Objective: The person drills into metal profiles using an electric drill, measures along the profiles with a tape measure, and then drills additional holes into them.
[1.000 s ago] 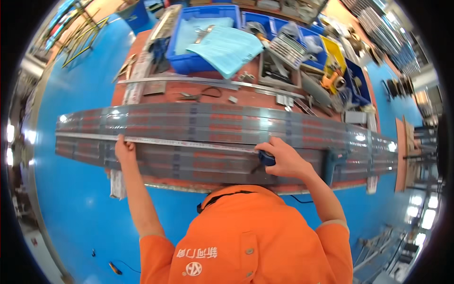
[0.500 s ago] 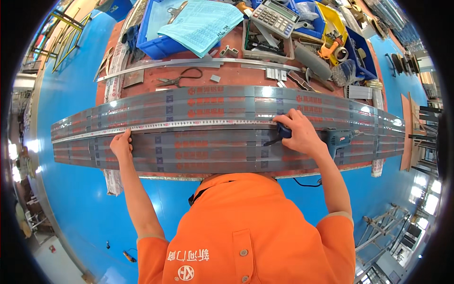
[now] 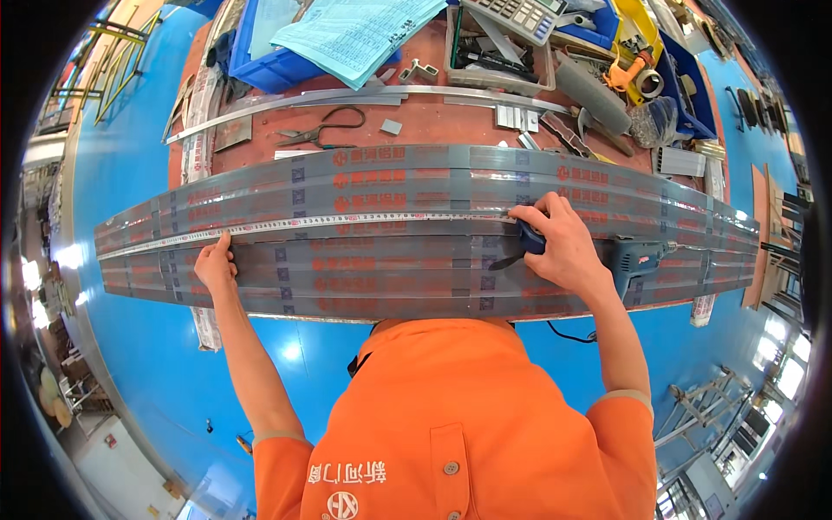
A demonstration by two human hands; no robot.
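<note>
My right hand point(image 3: 563, 243) is closed round the dark blue case of a tape measure point(image 3: 530, 239). The white blade point(image 3: 347, 220) stretches left from it along the grey film-wrapped profiles point(image 3: 390, 282), which lie side by side across the bench. At the left part of the blade, my left hand point(image 3: 217, 263) has its thumb and fingertips closed at the blade's lower edge. The blade runs on past that hand to the left end of the profiles. A teal power drill point(image 3: 640, 258) lies on the profiles just right of my right hand.
Behind the profiles on the red bench top point(image 3: 425, 121) lie scissors point(image 3: 322, 130), a long metal strip point(image 3: 295, 102) and small metal offcuts. Farther back stand a blue bin point(image 3: 260, 71) with papers point(image 3: 355, 35), a calculator point(image 3: 520, 16) and a tool box point(image 3: 503, 78). A black cord hangs off the front edge.
The view has shifted slightly, so the bench items sit higher in the picture. Both hands keep their places on the tape measure, and its blade stays stretched out.
</note>
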